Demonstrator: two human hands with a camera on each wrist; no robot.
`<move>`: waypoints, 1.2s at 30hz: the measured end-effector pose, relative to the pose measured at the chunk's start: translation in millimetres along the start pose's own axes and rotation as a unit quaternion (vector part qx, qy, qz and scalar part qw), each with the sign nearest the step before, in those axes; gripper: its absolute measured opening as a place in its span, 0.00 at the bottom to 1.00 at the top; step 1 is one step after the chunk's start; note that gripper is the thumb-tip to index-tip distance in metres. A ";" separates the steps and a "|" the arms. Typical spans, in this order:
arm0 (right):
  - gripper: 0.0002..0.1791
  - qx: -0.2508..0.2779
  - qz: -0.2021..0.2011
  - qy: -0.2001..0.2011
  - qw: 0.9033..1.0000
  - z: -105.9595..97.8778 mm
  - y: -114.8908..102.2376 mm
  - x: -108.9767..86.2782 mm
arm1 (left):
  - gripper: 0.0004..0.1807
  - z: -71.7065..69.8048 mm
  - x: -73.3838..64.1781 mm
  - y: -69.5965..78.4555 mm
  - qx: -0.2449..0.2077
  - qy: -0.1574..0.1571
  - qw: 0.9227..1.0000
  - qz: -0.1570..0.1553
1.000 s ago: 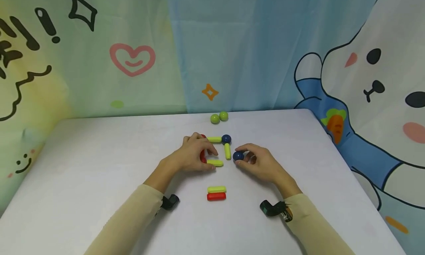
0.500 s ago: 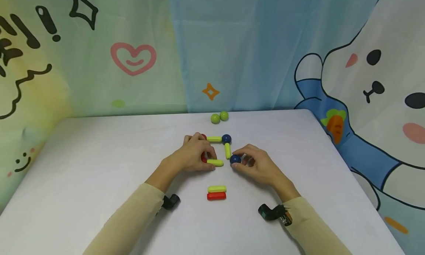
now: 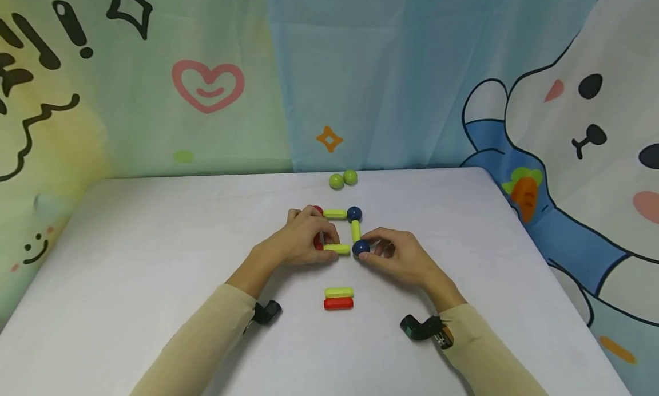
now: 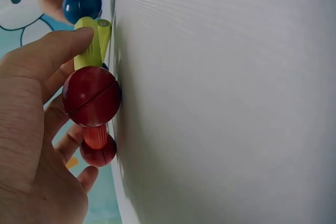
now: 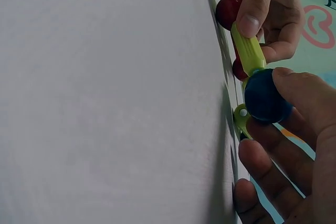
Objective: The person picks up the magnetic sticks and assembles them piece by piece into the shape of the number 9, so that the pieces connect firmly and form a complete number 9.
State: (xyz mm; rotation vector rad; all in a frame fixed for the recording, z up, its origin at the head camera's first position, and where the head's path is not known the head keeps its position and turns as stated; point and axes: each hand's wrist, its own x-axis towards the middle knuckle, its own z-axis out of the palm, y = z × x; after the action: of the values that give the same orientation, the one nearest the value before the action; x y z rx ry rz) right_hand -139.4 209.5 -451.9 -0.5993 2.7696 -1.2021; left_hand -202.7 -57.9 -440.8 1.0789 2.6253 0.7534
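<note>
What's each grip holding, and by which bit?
The right grip holds a blue ball by its sides; the left grip pinches a yellow stick by its sides.

In the head view, just right of the frame's centre, my right fingers (image 5: 304, 90) pinch a glossy dark-blue ball (image 3: 361, 248). At its left, a yellow-green rod (image 3: 337, 249) points straight at it, pinched by my left fingers (image 4: 65, 48); in the right wrist view their ends meet. The rod's other end carries a red ball (image 4: 92, 96), and a red rod (image 4: 95, 136) joins that to a far red ball (image 4: 98, 153). Thence a level yellow rod (image 3: 336, 214) reaches the upper blue ball (image 3: 354, 214), from which a third yellow rod (image 3: 356, 231) slants down.
</note>
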 end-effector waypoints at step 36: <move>0.14 0.024 0.022 0.006 0.999 6.6 -0.1 -1.2 | 0.13 7.0 7.3 13.2 0.013 0.007 1.000 0.001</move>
State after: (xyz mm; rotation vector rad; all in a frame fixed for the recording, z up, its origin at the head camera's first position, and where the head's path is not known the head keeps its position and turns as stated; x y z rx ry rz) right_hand -136.9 205.3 -456.5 -0.5249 2.7396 -1.2630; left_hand -197.4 -42.3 -439.7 1.0863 2.6537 0.7324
